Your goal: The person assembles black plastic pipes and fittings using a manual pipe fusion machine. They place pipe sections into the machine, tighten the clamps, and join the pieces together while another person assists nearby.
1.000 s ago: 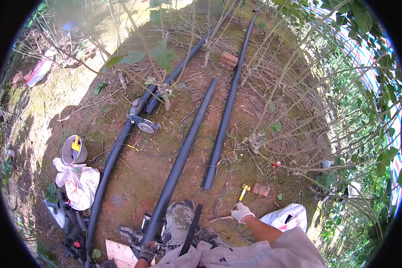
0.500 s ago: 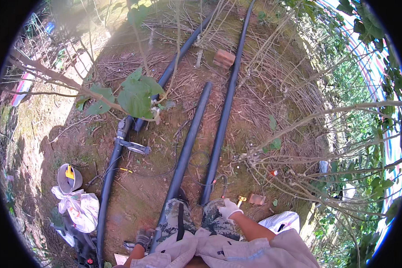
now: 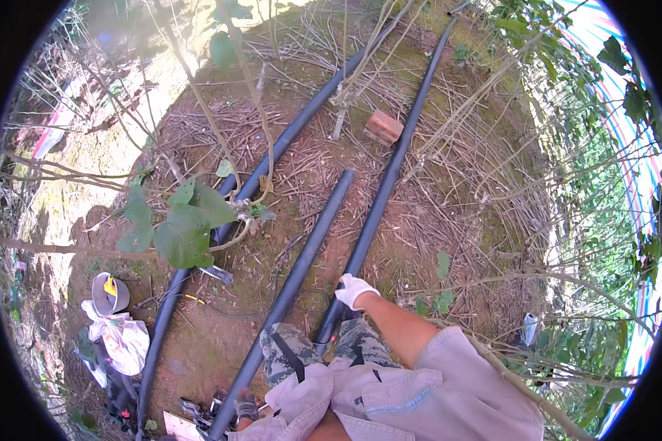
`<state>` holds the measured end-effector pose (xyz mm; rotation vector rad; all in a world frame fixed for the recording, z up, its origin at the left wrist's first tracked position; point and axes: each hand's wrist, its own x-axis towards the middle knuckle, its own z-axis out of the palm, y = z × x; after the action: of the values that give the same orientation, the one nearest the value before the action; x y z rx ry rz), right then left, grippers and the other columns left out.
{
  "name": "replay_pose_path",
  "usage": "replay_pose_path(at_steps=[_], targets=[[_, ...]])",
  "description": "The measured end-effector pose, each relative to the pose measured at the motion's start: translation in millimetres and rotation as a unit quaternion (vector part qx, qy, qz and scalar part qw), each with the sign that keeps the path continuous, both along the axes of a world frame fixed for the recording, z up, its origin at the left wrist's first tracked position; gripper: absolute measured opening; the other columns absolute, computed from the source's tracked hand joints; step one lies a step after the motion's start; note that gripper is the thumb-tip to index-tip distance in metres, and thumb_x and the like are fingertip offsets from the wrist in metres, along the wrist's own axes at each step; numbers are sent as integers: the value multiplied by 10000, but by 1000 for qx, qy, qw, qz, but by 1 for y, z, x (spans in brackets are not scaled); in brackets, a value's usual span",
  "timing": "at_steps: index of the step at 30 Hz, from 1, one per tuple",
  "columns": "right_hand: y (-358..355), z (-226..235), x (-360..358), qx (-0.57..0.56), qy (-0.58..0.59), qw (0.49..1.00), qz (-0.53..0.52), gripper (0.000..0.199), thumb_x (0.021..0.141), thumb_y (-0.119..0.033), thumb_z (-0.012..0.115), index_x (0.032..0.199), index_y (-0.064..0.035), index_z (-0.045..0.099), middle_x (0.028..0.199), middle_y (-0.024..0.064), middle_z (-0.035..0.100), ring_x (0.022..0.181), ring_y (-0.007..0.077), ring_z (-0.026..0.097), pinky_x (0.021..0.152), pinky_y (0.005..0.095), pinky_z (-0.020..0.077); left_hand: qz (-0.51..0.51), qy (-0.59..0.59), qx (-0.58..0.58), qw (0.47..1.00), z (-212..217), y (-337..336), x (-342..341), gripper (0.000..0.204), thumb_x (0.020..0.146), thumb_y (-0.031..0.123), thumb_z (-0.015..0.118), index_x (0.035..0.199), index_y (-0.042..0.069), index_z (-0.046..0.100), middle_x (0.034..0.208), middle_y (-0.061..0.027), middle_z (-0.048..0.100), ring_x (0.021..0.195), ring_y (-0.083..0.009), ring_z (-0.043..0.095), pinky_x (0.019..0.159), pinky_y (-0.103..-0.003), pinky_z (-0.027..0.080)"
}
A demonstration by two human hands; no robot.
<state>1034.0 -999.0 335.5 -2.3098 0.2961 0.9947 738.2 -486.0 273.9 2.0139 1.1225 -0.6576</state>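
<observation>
Three long black pipes lie on the bare earth, running away from me. My right hand (image 3: 354, 289), in a white glove, grips the near end of the right pipe (image 3: 397, 165). Low in the picture my left hand (image 3: 246, 406), in a dark glove, is closed against the near end of the middle pipe (image 3: 309, 242), half hidden by my sleeve. The left pipe (image 3: 261, 173) passes behind a leafy shoot (image 3: 184, 229). My camouflage shoes (image 3: 290, 351) stand between the middle and right pipes.
A red brick (image 3: 382, 126) lies by the right pipe farther off. A grey bucket (image 3: 110, 292) and a white sack (image 3: 125, 339) sit at the left. Thin black wire (image 3: 235, 309) loops on the soil. Dry twigs and green brush ring the patch.
My right hand has left the ground by a small yellow tool and taken hold of the right pipe's end. The view has shifted forward along the pipes.
</observation>
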Motion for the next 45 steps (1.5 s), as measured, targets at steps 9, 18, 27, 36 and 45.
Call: replay_pose_path(at_steps=[9, 18, 27, 36, 45], targets=[[-185, -39, 59, -53, 14, 972, -227, 431, 868, -349, 670, 1174, -46, 665, 1082, 240, 718, 1085, 378, 685, 936, 433, 525, 65, 22, -21, 997, 22, -153, 31, 282, 909, 179, 695, 1155, 44, 669, 1103, -82, 694, 1047, -207, 631, 933, -360, 509], [-345, -46, -12, -91, 129, 926, -343, 461, 866, -285, 638, 1241, -19, 607, 1149, 249, 692, 1088, 395, 675, 929, 430, 508, 123, -1, -23, 992, 3, -224, 141, 320, 891, 211, 714, 1154, 34, 668, 1121, -108, 695, 1064, -224, 634, 942, -371, 505], [-487, -88, 171, -126, -19, 965, -228, 474, 859, -232, 713, 1273, -31, 598, 1099, 232, 707, 1016, 326, 691, 898, 394, 521, 144, -79, 19, 986, -22, -287, 259, 361, 872, 243, 732, 1153, 24, 668, 1139, -135, 695, 1080, -240, 636, 952, -383, 501], [-501, -178, 524, -80, -110, 988, -71, 780, 790, -376, 816, 1434, -80, 491, 1292, 265, 611, 1208, 419, 596, 1040, 462, 479, -259, 46, 167, 950, -68, -449, 431, 401, 846, 231, 755, 1197, 64, 656, 1113, -158, 689, 1028, -293, 659, 893, -401, 525], [-559, -328, 692, -257, -72, 960, 85, 1015, 740, -488, 831, 1530, -44, 376, 1396, 265, 551, 1316, 411, 523, 1128, 459, 407, -411, -92, 20, 907, -251, -616, 719, 296, 831, 201, 750, 1117, 149, 692, 1036, -116, 706, 968, -314, 674, 890, -413, 543]])
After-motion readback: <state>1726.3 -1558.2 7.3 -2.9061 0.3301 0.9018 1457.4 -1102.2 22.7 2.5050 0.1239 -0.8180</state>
